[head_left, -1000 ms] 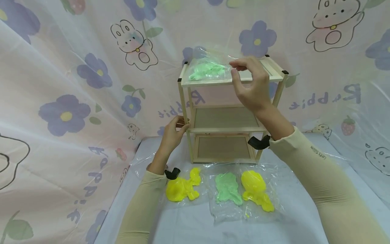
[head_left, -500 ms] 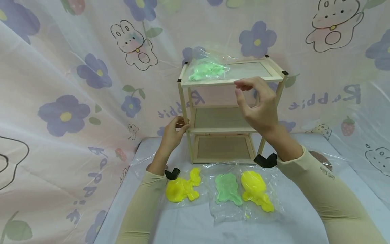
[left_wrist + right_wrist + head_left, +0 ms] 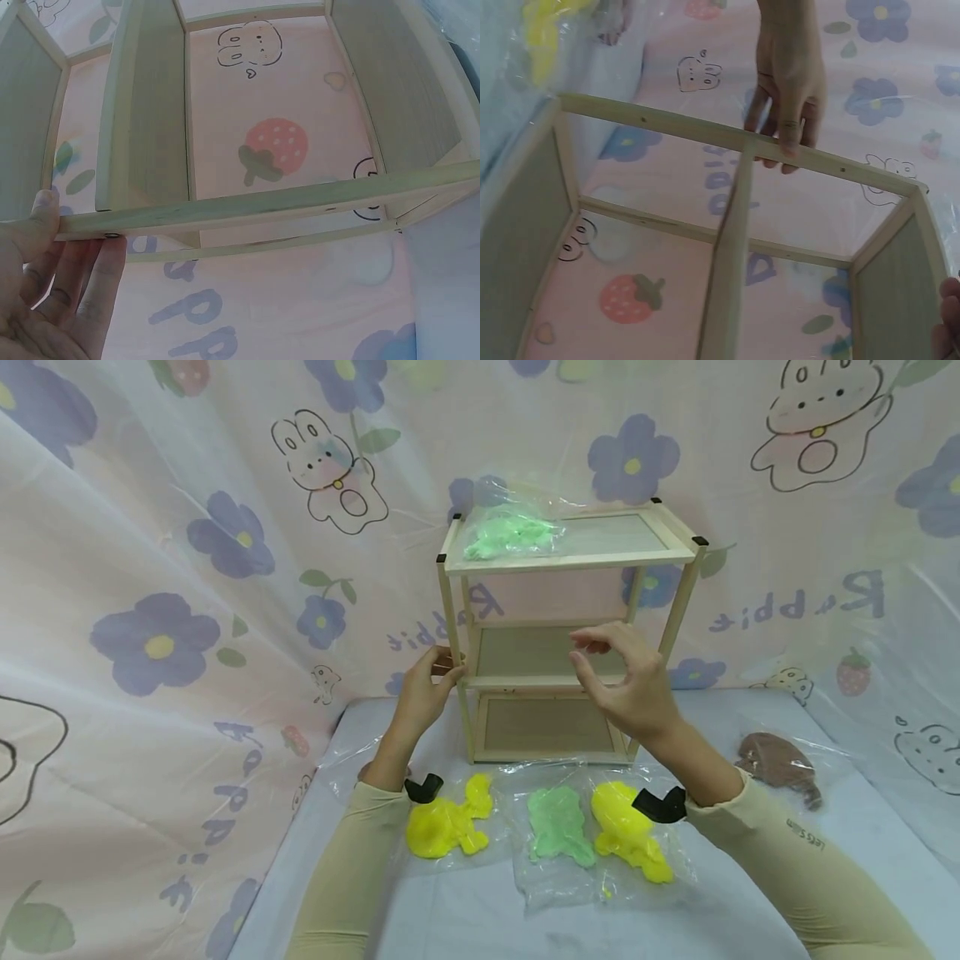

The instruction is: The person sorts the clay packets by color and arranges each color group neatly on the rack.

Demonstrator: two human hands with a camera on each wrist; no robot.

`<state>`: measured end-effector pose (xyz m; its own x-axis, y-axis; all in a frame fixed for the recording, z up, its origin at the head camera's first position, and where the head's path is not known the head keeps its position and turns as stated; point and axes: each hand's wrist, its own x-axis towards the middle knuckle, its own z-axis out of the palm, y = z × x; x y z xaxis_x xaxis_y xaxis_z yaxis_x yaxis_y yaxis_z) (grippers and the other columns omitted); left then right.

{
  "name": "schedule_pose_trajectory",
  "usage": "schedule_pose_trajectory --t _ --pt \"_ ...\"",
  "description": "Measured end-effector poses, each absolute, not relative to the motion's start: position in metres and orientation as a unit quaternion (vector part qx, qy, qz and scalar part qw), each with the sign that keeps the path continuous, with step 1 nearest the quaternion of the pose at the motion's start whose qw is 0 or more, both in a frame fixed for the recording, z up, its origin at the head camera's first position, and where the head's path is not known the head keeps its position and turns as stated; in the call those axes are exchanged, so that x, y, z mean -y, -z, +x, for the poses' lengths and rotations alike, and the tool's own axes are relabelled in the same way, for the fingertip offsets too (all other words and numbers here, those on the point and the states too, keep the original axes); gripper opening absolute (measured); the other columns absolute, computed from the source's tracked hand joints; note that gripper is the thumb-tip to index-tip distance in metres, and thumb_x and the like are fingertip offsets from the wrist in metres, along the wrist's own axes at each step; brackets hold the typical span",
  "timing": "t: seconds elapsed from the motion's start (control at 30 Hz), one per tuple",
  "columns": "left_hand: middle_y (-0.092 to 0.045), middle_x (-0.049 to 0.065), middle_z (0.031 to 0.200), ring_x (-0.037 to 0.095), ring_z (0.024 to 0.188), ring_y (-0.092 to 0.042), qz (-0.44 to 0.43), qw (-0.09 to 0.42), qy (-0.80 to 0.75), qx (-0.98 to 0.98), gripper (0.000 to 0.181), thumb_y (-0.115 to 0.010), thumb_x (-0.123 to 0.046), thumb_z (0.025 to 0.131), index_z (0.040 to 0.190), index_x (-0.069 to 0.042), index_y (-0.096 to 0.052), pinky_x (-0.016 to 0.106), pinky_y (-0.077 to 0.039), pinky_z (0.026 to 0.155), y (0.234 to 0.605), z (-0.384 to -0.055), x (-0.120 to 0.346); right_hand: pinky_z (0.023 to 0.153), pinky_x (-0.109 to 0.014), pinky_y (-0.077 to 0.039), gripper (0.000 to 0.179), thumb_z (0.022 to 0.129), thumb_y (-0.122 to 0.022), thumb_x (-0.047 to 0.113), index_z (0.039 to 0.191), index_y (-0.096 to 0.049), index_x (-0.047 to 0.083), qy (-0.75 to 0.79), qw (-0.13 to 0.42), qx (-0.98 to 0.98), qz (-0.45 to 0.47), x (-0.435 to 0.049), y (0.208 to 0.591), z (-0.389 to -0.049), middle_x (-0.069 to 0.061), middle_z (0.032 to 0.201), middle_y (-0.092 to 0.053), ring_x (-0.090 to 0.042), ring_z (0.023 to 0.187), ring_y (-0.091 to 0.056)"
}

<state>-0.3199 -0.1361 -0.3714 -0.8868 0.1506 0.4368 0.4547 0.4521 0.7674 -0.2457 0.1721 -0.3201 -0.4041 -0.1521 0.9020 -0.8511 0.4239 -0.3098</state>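
Observation:
A three-tier wooden shelf rack (image 3: 570,681) stands upright on the white-covered table. My left hand (image 3: 426,687) holds its left front post near the middle tier, and in the left wrist view the thumb and fingers (image 3: 101,292) lie on either side of that post. My right hand (image 3: 628,677) hovers before the right half of the middle tier, thumb and fingers curved apart with nothing between them. On the top tier, toward the left, rests a clear bag of light green, clay-like stuff (image 3: 510,535).
Before the rack lie clear bags with a yellow lump (image 3: 438,828), a pale green lump (image 3: 558,825) and another yellow lump (image 3: 618,814). A bagged brown lump (image 3: 776,762) lies at the right. A patterned curtain (image 3: 165,635) hangs behind and at the sides.
My right hand has come down from the top tier's front edge to the height of the middle tier. The brown lump has come into sight. My left hand keeps its place on the post.

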Motion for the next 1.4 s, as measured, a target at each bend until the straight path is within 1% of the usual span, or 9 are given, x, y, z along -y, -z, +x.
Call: schedule_pose_trajectory --t 0.1,0.33,0.57,0.83,0.97,1.03,1.13,1.27,1.4 --pt "-0.073 0.012 0.118 0.031 0.113 -0.068 -0.181 0.155 0.490 0.838 0.024 -0.073 -0.020 0.105 0.125 -0.008 -0.069 0.049 -0.061 0.095 0.372 -0.320 0.137 0.090 -0.026 -0.049 0.025 0.091 -0.078 -0.001 0.116 -0.076 0.000 -0.402 0.402 0.749 0.340 -0.175 0.333 -0.242 -0.010 0.107 -0.077 -0.026 0.095 -0.064" --pt "-0.073 0.012 0.117 0.031 0.113 -0.068 -0.177 0.158 0.489 0.840 0.023 -0.073 -0.018 0.105 0.124 -0.008 -0.069 0.049 -0.062 0.094 0.371 -0.319 0.136 0.088 -0.023 -0.052 0.028 0.087 -0.081 -0.005 0.115 -0.075 -0.001 -0.391 0.370 0.773 0.336 -0.180 0.363 -0.233 -0.011 0.105 -0.076 -0.027 0.092 -0.066" --pt "-0.073 0.012 0.118 0.031 0.113 -0.068 -0.176 0.158 0.483 0.843 0.023 -0.073 -0.019 0.105 0.125 -0.007 -0.069 0.048 -0.062 0.094 0.372 -0.319 0.136 0.088 -0.017 -0.050 0.033 0.087 -0.083 -0.006 0.116 -0.074 0.004 -0.385 0.325 0.809 0.304 -0.186 0.396 -0.216 -0.002 0.107 -0.075 -0.026 0.094 -0.065" --pt "-0.073 0.010 0.114 0.030 0.111 -0.069 -0.181 0.163 0.488 0.838 0.024 -0.073 -0.022 0.104 0.123 -0.007 -0.069 0.047 -0.063 0.092 0.372 -0.320 0.136 0.085 -0.014 -0.050 0.030 0.090 -0.085 0.002 0.117 -0.073 0.007 -0.372 0.273 0.842 0.280 -0.189 0.424 -0.200 -0.006 0.107 -0.073 -0.021 0.094 -0.064" --pt "-0.073 0.010 0.115 0.030 0.111 -0.068 -0.181 0.162 0.489 0.838 0.024 -0.073 -0.022 0.104 0.123 -0.007 -0.070 0.046 -0.063 0.092 0.373 -0.320 0.136 0.083 -0.022 -0.055 0.029 0.092 -0.085 0.005 0.118 -0.073 0.011 -0.363 0.240 0.858 0.272 -0.191 0.440 -0.194 0.000 0.107 -0.072 -0.019 0.093 -0.064" --pt "-0.073 0.010 0.115 0.030 0.111 -0.068 -0.182 0.160 0.491 0.837 0.024 -0.073 -0.021 0.104 0.124 -0.007 -0.069 0.047 -0.063 0.092 0.373 -0.320 0.136 0.082 -0.026 -0.057 0.029 0.093 -0.085 0.008 0.119 -0.073 0.013 -0.358 0.217 0.869 0.263 -0.191 0.448 -0.191 0.005 0.106 -0.071 -0.016 0.092 -0.063" --pt "-0.073 0.011 0.116 0.031 0.112 -0.068 -0.183 0.157 0.493 0.836 0.024 -0.073 -0.020 0.105 0.124 -0.007 -0.069 0.047 -0.062 0.093 0.372 -0.320 0.136 0.082 -0.029 -0.059 0.029 0.094 -0.085 0.011 0.120 -0.074 0.016 -0.354 0.179 0.884 0.246 -0.192 0.458 -0.185 0.008 0.108 -0.070 -0.015 0.093 -0.063" --pt "-0.072 0.013 0.118 0.032 0.114 -0.068 -0.182 0.153 0.494 0.836 0.024 -0.072 -0.018 0.105 0.126 -0.007 -0.068 0.049 -0.062 0.094 0.371 -0.319 0.136 0.081 -0.032 -0.060 0.029 0.093 -0.087 0.012 0.118 -0.075 0.017 -0.350 0.141 0.898 0.227 -0.193 0.470 -0.181 0.007 0.109 -0.071 -0.020 0.093 -0.063" --pt "-0.072 0.014 0.119 0.033 0.115 -0.067 -0.182 0.151 0.493 0.837 0.024 -0.072 -0.017 0.105 0.127 -0.006 -0.068 0.050 -0.062 0.095 0.371 -0.319 0.135 0.080 -0.035 -0.060 0.027 0.093 -0.086 0.013 0.118 -0.075 0.016 -0.352 0.115 0.901 0.228 -0.194 0.481 -0.178 0.003 0.108 -0.073 -0.019 0.091 -0.064"
